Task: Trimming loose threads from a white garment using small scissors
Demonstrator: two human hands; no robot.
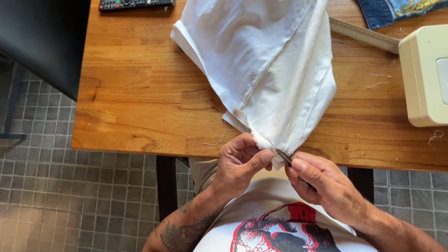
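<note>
Two hands at table's near edge; left hand [240, 161] pinches frayed corner of white cloth [266, 65]; right hand [322, 184] grips small dark tool [283, 157], tip toward 10 o'clock; cloth runs 12 to 6 across wooden table [140, 98]; grey tiled floor [56, 200] below.

Bare forearms, dark tattoos on the left one; white shirt printed red and black.

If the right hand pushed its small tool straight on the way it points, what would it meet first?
Most likely the frayed corner of the white fabric: the dark tool tip in the right hand points up-left into it, with the left hand's thumb just behind.
</note>
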